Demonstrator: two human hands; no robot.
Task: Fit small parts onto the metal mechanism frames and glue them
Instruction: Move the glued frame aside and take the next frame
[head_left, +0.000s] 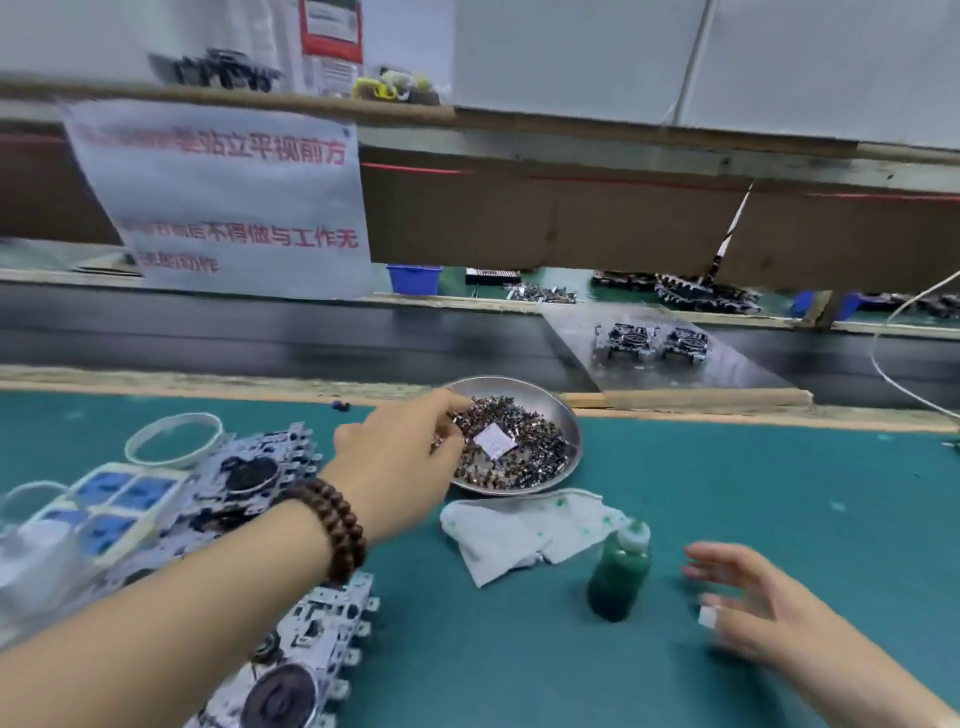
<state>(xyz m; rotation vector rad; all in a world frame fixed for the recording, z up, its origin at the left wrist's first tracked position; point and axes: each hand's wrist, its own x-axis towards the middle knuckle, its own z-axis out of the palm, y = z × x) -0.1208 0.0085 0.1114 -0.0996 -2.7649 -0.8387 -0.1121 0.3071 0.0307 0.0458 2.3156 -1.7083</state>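
Reaching left hand (402, 457) pinches small parts (514, 452) in one dish (569, 415); right hand (748, 603) spread, empty.

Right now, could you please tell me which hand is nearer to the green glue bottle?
Right. The right hand hovers open just beside the green glue bottle, while the left hand reaches into the metal dish of small parts beyond it.

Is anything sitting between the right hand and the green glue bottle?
Nothing visible. The right hand hovers open just right of the glue bottle, with only bare green mat between them. The stained cloth lies on the bottle's far-left side, out of that path.
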